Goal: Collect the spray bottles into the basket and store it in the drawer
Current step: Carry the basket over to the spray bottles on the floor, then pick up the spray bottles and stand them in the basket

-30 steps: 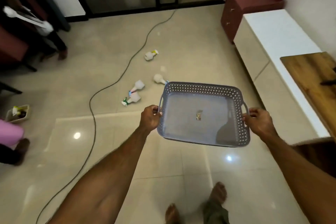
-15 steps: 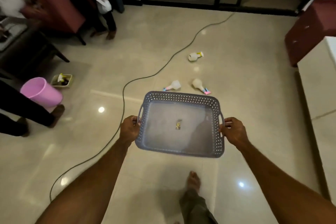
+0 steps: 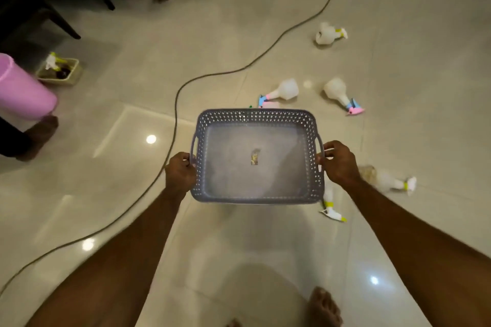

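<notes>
I hold a grey perforated basket (image 3: 255, 116) level above the floor, my left hand (image 3: 180, 175) on its left handle and my right hand (image 3: 340, 163) on its right handle. Only a small scrap lies inside it. Several white spray bottles lie on the tiles: one with a yellow nozzle (image 3: 329, 35) far right, two with pink and blue nozzles (image 3: 283, 91) (image 3: 340, 94) just beyond the basket, one (image 3: 386, 180) to the right of my right hand, and another (image 3: 330, 206) partly hidden under the basket's right corner.
A dark cable (image 3: 175, 103) snakes across the floor left of the basket. A pink bucket (image 3: 22, 91), a small beige tray (image 3: 59, 71) with a bottle in it and another person's feet are at the left. Chair legs (image 3: 61, 18) stand at the back left.
The view has tilted down and turned left; the cabinets at the right have left the frame. I have stepped closer to the bottles with the basket, and two more bottles show at the right.
</notes>
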